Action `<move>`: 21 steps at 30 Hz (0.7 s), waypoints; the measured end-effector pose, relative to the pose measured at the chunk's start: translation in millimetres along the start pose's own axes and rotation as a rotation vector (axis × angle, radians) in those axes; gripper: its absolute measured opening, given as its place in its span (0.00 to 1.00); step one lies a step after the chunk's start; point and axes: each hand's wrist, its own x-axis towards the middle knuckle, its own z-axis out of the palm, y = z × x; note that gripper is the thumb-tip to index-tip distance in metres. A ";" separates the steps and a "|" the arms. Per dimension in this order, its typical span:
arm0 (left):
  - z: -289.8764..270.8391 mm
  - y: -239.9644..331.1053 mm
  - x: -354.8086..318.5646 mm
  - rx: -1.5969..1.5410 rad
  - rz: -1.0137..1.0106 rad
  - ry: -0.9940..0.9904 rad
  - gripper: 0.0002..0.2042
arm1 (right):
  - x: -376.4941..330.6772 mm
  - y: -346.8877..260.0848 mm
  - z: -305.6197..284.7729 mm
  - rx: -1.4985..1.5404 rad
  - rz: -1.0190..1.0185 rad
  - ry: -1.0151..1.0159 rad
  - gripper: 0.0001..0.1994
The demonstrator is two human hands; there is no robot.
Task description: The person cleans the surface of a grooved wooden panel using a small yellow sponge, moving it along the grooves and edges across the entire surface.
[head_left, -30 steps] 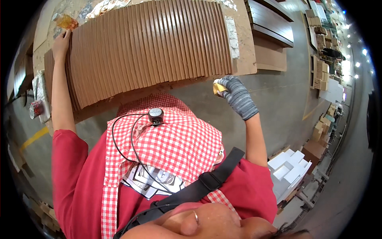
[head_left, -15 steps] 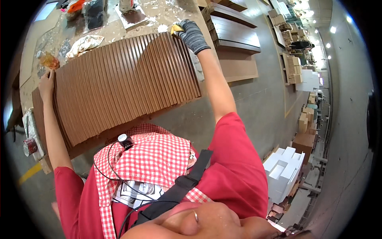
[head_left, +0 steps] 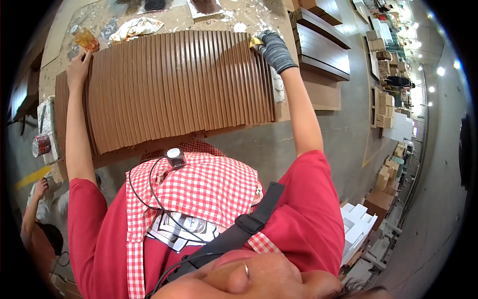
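Wood panel: brown ribbed board [head_left: 174, 89] lying flat on a paint-spattered workbench [head_left: 239, 20], its grooves running away from the person; it covers most of the bench top.
Left hand: bare hand [head_left: 78, 70] resting at the panel's far left corner, fingers laid flat over the edge; not clenched, gripping nothing that can be made out.
Right hand: hand [head_left: 273, 47] in a grey knit glove at the panel's far right corner, fingers curled around a small yellow pad [head_left: 256, 42] pressed against the ribbed surface.
Bottle: small amber bottle [head_left: 84, 38] standing just beyond the left hand, near it but apart.
Rag: crumpled pale cloth [head_left: 133, 27] on the bench behind the panel, between the two hands.
Tin: red can [head_left: 41, 145] at the left end of the bench, well apart from both hands.
Stack: dark boards [head_left: 321, 47] piled just right of the bench, beside the gloved hand.
Clothing: red shirt and checked apron [head_left: 199, 189] fill the lower foreground.
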 end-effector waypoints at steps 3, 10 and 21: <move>2.5 -0.3 0.6 -0.002 0.008 0.011 0.24 | -21.0 0.4 8.4 0.045 -0.012 0.039 0.11; 4.4 -12.7 3.1 0.032 -0.002 0.015 0.25 | -83.1 -28.2 3.7 0.112 0.009 -0.015 0.11; 25.0 -28.8 27.8 0.016 -0.041 -0.036 0.26 | -204.8 -68.7 1.1 0.242 0.101 -0.005 0.15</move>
